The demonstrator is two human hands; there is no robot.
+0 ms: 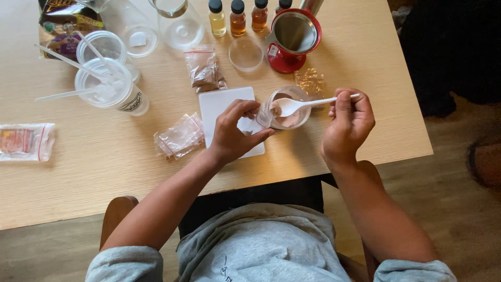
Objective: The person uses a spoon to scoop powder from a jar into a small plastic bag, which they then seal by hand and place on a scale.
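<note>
Lying left-to-right over the small clear glass jar (288, 108) on the counter (104, 162), the white plastic spoon (300, 104) is pinched at its handle end by the right hand (348, 125), while the left hand (235, 130) fingers close on the jar's near-left rim.

The table's (104, 172) near edge lies bare from the left corner to the white board (219, 107), open to a hand. The far edge is crowded: plastic cups (107, 83), a glass jar (180, 23), small bottles (237, 18) and a red strainer (292, 39) block it. The right edge is free.
</note>
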